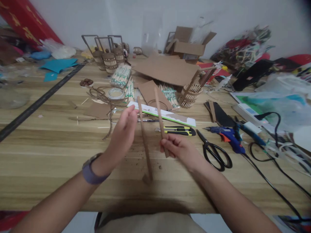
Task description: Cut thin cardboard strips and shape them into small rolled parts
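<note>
- Right strip [159, 116]: narrow, straight, plain brown, cardboard-like; lower end pinched by right hand [181, 148], above table [116, 191].
- Left strip [145, 139]: similar, darker; beside left hand [122, 129], fingers extended, contact unclear.

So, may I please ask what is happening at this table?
A person's right hand holds a long, thin brown strip, apparently cardboard, near its lower end. The left hand is open beside a second thin brown strip; whether they touch is unclear. A yellow-and-black utility knife and black-handled scissors lie unheld on the pale wooden table.
</note>
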### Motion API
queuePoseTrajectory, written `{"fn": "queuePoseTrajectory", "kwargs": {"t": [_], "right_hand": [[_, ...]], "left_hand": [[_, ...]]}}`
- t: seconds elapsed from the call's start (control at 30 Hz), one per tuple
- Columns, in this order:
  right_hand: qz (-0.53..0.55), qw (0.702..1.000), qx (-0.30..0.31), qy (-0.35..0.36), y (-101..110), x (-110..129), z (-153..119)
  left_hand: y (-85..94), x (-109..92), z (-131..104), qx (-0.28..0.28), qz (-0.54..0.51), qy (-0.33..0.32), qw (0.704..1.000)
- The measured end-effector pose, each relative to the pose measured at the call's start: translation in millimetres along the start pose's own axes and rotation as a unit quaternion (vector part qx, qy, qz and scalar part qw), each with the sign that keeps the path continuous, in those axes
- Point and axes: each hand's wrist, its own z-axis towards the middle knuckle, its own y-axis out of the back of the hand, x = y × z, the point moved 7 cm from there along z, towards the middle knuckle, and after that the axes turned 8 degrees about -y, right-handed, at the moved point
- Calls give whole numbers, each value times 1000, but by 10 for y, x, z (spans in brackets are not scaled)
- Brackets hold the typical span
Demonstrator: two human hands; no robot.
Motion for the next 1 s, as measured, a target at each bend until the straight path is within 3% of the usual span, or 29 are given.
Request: {"fn": "queuePoseTrajectory", "kwargs": {"t": [0.03,0.07,0.13,0.2,0.27,0.33,0.47,0.6,0.7,0.87,0.93,1.0], "right_hand": [[22,999,-40,1,115,-29,30],[38,997,-66,1,201,-60,54],[54,994,-90,-2,294,-114,91],[54,995,-90,-3,304,-138,106],[46,996,-79,-4,272,-131,93],[19,999,-51,-8,204,-109,63],[-71,997,-5,-5,93,-65,7],[-66,997,-28,7,139,-53,13],[-30,999,-34,12,177,-49,26],[-10,999,-30,16,180,-3,17],[-6,999,-27,22,179,17,8],[1,999,-31,25,195,26,0]], "left_hand": [[28,-62,-154,37,115,-82,989],[-24,-98,-356,113,199,-162,960],[-181,-55,-858,298,290,-280,865],[-214,54,-1242,384,365,-329,782],[-199,156,-1436,425,407,-331,737],[-160,198,-1490,442,418,-326,724],[-51,160,-1471,431,416,-344,723],[1,100,-1579,440,394,-405,698],[9,118,-1641,466,387,-404,685],[-210,280,-1741,574,368,-332,651],[-366,391,-1765,594,382,-296,643],[-520,493,-1734,576,416,-260,653]]}}
